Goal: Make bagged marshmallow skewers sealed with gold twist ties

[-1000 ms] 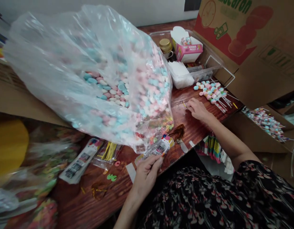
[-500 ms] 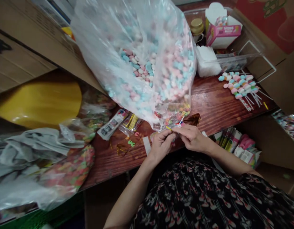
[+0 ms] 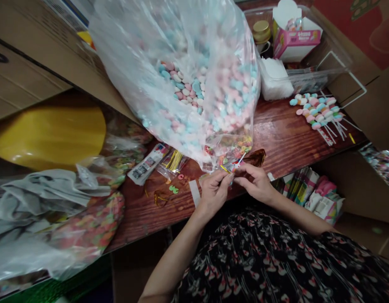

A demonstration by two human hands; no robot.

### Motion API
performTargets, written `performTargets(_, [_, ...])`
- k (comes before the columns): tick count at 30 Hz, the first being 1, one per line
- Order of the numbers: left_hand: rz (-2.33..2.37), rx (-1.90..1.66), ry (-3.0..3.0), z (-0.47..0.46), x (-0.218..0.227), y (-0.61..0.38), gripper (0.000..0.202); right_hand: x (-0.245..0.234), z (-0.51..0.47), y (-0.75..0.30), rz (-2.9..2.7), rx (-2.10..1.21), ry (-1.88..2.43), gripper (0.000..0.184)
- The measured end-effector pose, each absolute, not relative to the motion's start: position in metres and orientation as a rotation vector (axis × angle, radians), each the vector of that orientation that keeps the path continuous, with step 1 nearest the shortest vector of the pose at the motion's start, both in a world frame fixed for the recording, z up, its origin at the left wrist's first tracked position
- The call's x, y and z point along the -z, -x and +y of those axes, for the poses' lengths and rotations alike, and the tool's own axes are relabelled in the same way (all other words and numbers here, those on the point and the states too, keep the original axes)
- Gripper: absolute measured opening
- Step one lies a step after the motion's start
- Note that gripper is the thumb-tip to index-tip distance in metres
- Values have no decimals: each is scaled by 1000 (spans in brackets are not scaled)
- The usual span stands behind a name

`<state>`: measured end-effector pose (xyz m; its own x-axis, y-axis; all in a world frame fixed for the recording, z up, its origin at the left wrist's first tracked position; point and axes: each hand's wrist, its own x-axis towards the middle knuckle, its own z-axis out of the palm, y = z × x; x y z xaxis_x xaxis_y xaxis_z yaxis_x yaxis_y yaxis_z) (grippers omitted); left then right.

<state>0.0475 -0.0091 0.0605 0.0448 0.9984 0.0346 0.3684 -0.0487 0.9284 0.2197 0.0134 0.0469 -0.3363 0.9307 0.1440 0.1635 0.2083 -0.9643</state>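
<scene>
My left hand [image 3: 213,191] and my right hand [image 3: 256,183] meet at the near edge of a dark wooden table [image 3: 286,139]. Both pinch a small clear printed packet [image 3: 234,167] with a thin yellow twist tie [image 3: 225,169] at its top. Right behind them stands a big clear plastic bag [image 3: 194,71] full of pink, blue and white candies. A small bag of coloured ring candies [image 3: 234,148] leans at its foot.
Candy skewers [image 3: 317,112] lie at the table's right. A clear tray [image 3: 308,71] at the back holds a pink box [image 3: 294,40], a gold-lidded jar [image 3: 262,33] and white sheets. Printed packets and twist ties [image 3: 172,162] lie left of my hands; a yellow object [image 3: 52,134] and bags sit left.
One second ago my right hand reached across the table toward the skewers; it has come back to join my left hand on the packet. The view swung left.
</scene>
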Motion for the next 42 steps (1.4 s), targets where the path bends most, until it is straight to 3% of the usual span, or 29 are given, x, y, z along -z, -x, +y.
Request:
performTargets(5, [1340, -921, -1645, -2, -77, -50, 33, -45, 33, -218, -1556, -1543, 914, 21])
performTargets(9, [1150, -692, -1250, -4, -85, -44, 37, -40, 51, -227, -1506, -2149, 690, 39])
performTargets(11, [1080, -571, -1053, -7, -86, -40, 37, -42, 53, -231, -1654, -2222, 611, 42])
performTargets(13, [1032, -477, -942, -7, -84, -36, 35, -51, 52, -233, -2000, -1966, 505, 34])
performTargets(16, [943, -384, -829, -5, -83, -30, 30, -70, 45, -237, -2480, -1097, 277, 25])
performTargets(18, [873, -319, -796, -2, -85, -27, 26, -80, 40, -239, -2573, -570, 127, 26])
performTargets(20, [820, -246, -799, 2, -88, -24, 22, -84, 36, -240, -2539, -287, 32, 24])
performTargets(31, [693, -76, -1049, 17, -87, -25, 18, -83, 38, -241, -2657, -90, -179, 17])
performTargets(35, [768, 8, -1525, 37, -118, -3, 22, -94, 38, -240, -2745, -28, -89, 16])
performTargets(39, [1230, -114, -2283, 14, -164, -7, 20, -93, 53, -232, -2700, 22, 210, 20])
performTargets(42, [1363, -233, -2739, -19, -163, -32, 22, -99, 70, -226, -2497, -180, 509, 27])
